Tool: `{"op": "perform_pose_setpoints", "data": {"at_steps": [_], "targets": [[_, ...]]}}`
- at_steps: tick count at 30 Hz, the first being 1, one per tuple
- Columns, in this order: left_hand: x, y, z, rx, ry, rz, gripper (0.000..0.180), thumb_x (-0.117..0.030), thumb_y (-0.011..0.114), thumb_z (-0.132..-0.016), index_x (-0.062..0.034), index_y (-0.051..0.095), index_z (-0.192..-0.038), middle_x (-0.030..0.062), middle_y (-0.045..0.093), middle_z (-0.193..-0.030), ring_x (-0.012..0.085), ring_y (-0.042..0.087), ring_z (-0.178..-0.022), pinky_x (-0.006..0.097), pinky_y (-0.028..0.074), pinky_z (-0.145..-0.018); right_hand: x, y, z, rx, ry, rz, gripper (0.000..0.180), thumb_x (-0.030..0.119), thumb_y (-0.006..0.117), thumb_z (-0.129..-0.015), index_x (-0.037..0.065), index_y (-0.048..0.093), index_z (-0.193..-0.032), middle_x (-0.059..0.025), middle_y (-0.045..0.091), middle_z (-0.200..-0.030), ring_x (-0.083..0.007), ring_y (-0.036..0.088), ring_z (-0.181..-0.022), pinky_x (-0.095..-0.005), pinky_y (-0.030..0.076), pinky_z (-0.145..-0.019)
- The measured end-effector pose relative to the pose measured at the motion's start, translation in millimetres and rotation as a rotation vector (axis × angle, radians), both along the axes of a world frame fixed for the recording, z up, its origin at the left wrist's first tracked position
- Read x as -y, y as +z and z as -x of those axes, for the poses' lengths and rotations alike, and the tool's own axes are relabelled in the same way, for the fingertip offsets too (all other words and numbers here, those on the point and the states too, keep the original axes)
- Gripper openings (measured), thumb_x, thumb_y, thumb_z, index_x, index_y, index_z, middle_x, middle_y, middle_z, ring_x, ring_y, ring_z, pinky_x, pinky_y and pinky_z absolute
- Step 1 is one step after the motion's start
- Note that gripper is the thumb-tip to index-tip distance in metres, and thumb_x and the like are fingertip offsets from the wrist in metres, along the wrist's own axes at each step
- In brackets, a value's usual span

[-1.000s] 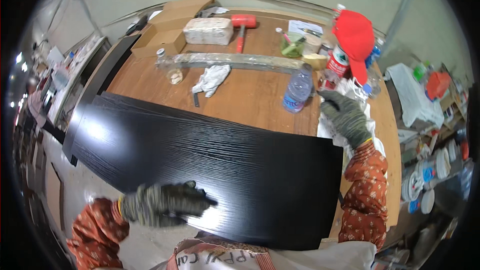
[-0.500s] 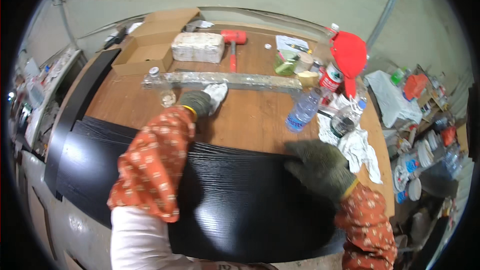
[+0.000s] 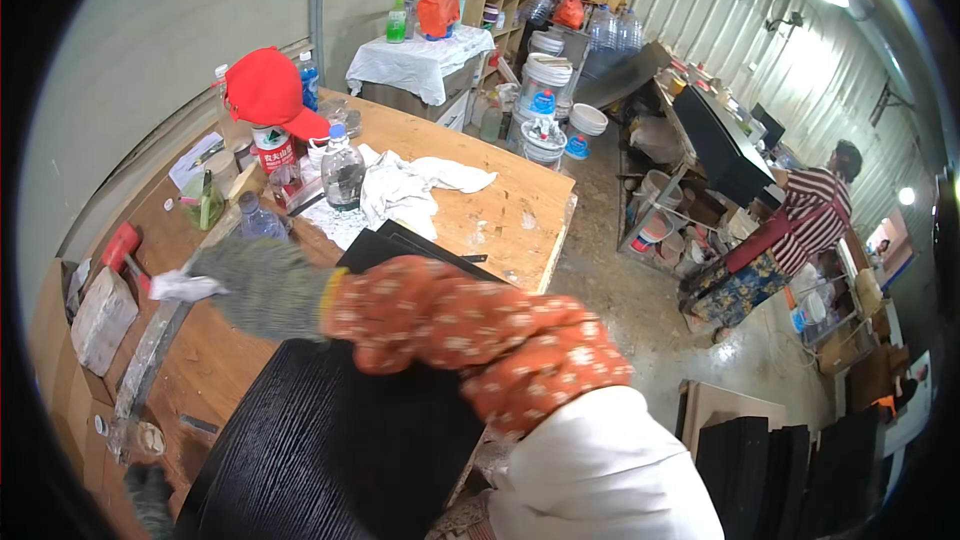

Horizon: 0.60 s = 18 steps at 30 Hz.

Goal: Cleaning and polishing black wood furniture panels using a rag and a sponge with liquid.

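My right hand, in a grey-green knit glove with an orange patterned sleeve, reaches across the table. Its fingers are closed on a crumpled white cloth, which lies over the long worn bar. Beneath my right arm is a black wood-grain panel. At the lower left edge shows my gloved left hand, just below a small clear bottle; its fingers are too blurred to read. A short dark strip lies on the wood between the bar and the panel.
A red mallet and a pale block lie beyond the bar. A red cap, bottles and white rags crowd the table's far side. Buckets stand beyond it. Another person is at a bench on the right.
The view has swung right and tilted. The white cloth, in my left hand before, is now in my right hand, which has moved from the black panel to the bar.
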<state>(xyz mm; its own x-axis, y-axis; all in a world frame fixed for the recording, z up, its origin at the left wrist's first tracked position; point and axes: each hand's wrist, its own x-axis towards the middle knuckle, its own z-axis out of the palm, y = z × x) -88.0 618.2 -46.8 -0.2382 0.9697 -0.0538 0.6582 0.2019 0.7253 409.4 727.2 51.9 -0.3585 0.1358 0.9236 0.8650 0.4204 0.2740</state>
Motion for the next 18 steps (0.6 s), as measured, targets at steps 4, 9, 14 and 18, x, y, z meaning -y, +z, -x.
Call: {"op": "perform_pose_setpoints", "data": {"at_steps": [4, 9, 14, 18], "targets": [[-26, -49, 142, -0.105, 0.302, 0.26, 0.057, -0.023, 0.069, -0.085, 0.0006, 0.047, -0.132, 0.0187, 0.061, -0.112, 0.0293, 0.061, -0.101, 0.039, 0.049, -0.087, 61, 10, -50, 0.184, 0.641, 0.531, 0.056, 0.032, 0.068, -0.071, 0.022, 0.058, -0.125, -0.0077, 0.057, -0.122, -0.0318, 0.055, -0.11, -0.0458, 0.049, -0.084], [-90, -66, 102, -0.17, 0.201, 0.219, 0.062, -0.022, 0.069, -0.083, 0.0006, 0.044, -0.135, 0.02, 0.059, -0.117, 0.0301, 0.06, -0.105, 0.039, 0.047, -0.091, 100, -29, -55, 0.316, 0.391, 0.99, 0.053, 0.038, 0.07, -0.078, 0.021, 0.058, -0.127, -0.0098, 0.05, -0.135, -0.0333, 0.05, -0.118, -0.051, 0.044, -0.095], [-115, -58, 69, -0.227, 0.132, 0.152, 0.067, -0.021, 0.07, -0.082, 0.0006, 0.041, -0.138, 0.0214, 0.057, -0.121, 0.0309, 0.058, -0.11, 0.04, 0.046, -0.095, 87, -41, -27, 0.259, 0.258, 1.134, 0.047, 0.037, 0.067, -0.082, 0.017, 0.06, -0.123, -0.012, 0.056, -0.126, -0.032, 0.054, -0.112, -0.0479, 0.047, -0.087], [-117, -44, 12, -0.295, 0.043, 0.062, 0.071, -0.021, 0.071, -0.08, 0.0006, 0.039, -0.14, 0.0224, 0.055, -0.125, 0.0315, 0.057, -0.113, 0.04, 0.044, -0.099, 78, -21, -13, 0.268, 0.134, 1.315, 0.042, 0.034, 0.066, -0.083, 0.013, 0.061, -0.118, -0.0135, 0.06, -0.116, -0.0298, 0.06, -0.102, -0.043, 0.05, -0.082]]}}
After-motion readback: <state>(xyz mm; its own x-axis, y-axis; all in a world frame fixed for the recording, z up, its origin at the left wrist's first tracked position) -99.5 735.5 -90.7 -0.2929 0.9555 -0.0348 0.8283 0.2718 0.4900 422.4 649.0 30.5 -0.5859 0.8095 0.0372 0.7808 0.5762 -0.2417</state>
